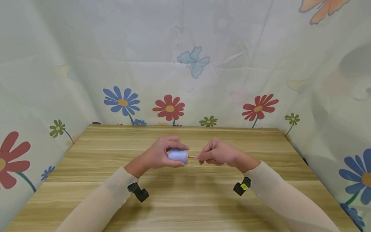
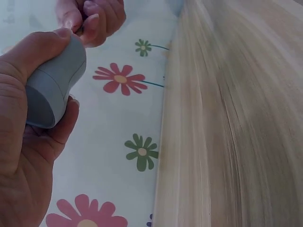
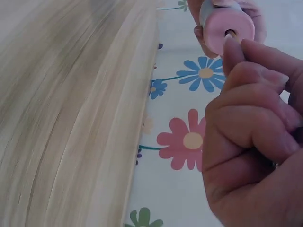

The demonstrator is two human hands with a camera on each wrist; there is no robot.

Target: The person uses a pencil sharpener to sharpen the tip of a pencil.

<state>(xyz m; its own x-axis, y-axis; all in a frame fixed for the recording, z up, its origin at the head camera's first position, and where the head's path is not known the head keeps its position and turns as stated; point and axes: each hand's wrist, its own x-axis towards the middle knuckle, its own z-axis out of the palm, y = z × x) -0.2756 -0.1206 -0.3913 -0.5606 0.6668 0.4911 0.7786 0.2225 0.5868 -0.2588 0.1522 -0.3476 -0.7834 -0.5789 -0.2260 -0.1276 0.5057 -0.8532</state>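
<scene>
1. Left hand point(image 1: 158, 154): grip closed around a pale lavender, smooth cylinder point(image 1: 177, 155), thumb on the near side, fingers on the far side.
2. Cylinder: held sideways above the wood-grain desk point(image 1: 185, 199), between the hands; pink round end face point(image 3: 218, 26) with a dark central hole points at the right hand.
3. Right hand point(image 1: 218, 154): thumb and index pinched tight on a thin, gold-coloured stick point(image 1: 191, 157), other fingers curled in.
4. Stick: lines up with the hole, tip at it; mostly covered by fingers, so depth inside is hard to tell.
5. Both forearms: cream sleeves point(image 1: 95, 199), black wrist cameras point(image 1: 141, 193).
6. Behind desk: white fabric backdrop point(image 1: 220, 87), printed flowers, blue butterfly point(image 1: 193, 61).
</scene>
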